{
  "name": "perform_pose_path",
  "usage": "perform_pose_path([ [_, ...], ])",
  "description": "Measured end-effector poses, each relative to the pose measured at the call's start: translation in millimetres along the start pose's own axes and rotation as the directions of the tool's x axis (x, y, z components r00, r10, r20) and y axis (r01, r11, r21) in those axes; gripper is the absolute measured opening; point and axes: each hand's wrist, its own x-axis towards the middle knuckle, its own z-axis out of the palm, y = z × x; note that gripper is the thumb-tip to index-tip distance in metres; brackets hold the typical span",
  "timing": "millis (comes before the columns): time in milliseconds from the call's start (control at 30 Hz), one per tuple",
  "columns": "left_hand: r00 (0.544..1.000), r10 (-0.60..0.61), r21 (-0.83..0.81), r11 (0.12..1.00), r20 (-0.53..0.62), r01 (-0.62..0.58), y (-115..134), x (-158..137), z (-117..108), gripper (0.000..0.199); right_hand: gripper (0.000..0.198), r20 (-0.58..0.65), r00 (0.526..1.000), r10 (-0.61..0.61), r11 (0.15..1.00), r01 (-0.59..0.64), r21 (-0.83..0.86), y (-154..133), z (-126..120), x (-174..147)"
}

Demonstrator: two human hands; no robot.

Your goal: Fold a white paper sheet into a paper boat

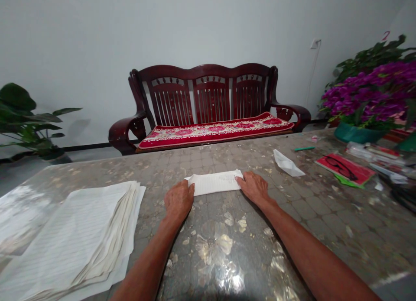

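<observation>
A folded strip of lined paper (pixel 214 183) lies across the middle of the table, with faint writing near its right end. My left hand (pixel 179 200) grips its left end, thumb on top and fingers curled at the edge. At the opposite end, my right hand (pixel 254 186) pinches the paper between thumb and fingers. To the right of that hand rests a white folded paper boat (pixel 287 163). A thick stack of lined paper sheets (pixel 84 223) sits left of my left arm.
Black glasses (pixel 341 166) lie on a red booklet (pixel 360 172) at the right, near a green pen (pixel 304 148). Purple flowers (pixel 373 93) stand in a green pot (pixel 357 133). Beyond the patterned table (pixel 208 236) is a wooden bench (pixel 212 97).
</observation>
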Motion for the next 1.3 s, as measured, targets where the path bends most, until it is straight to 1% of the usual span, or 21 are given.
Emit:
perform_pose_path([
  [133,1.0,-0.017,0.003,1.0,0.002,0.017,1,1,0,0.035,0.044,0.022,1.0,-0.005,1.0,0.005,-0.007,-3,-3,6],
  [267,1.0,-0.02,0.001,1.0,0.011,0.02,1,1,0,0.036,0.044,-0.008,1.0,-0.007,1.0,0.007,-0.015,-6,-2,7],
  [367,0.999,-0.027,-0.006,1.0,0.03,0.027,1,1,-1,0.036,0.044,-0.006,1.0,0.008,1.0,-0.008,-0.013,-5,-1,7],
  [467,0.998,-0.033,-0.017,0.999,0.045,0.034,0,2,-2,0.037,0.041,-0.001,1.0,0.017,1.0,-0.017,-0.004,-3,1,7],
  [633,0.997,-0.046,-0.052,0.997,0.066,0.05,-6,4,-3,0.038,0.033,-0.044,0.999,-0.008,1.0,0.008,0.0,2,5,7],
  [833,0.993,-0.079,-0.074,0.994,0.089,0.086,-8,8,-4,0.038,0.03,-0.033,0.999,0.003,1.0,-0.004,-0.014,5,7,11],
  [1067,0.986,-0.15,-0.088,0.984,0.075,0.157,-7,7,-4,0.038,0.03,-0.031,0.999,-0.007,0.999,0.006,-0.047,4,9,13],
  [1233,0.988,-0.149,-0.066,0.986,0.045,0.151,-8,5,-3,0.04,0.03,-0.068,0.997,-0.047,0.997,0.043,-0.057,3,11,11],
  [1300,0.989,-0.146,-0.069,0.987,0.038,0.148,-8,6,-2,0.04,0.029,-0.066,0.997,-0.041,0.998,0.038,-0.045,2,10,11],
])
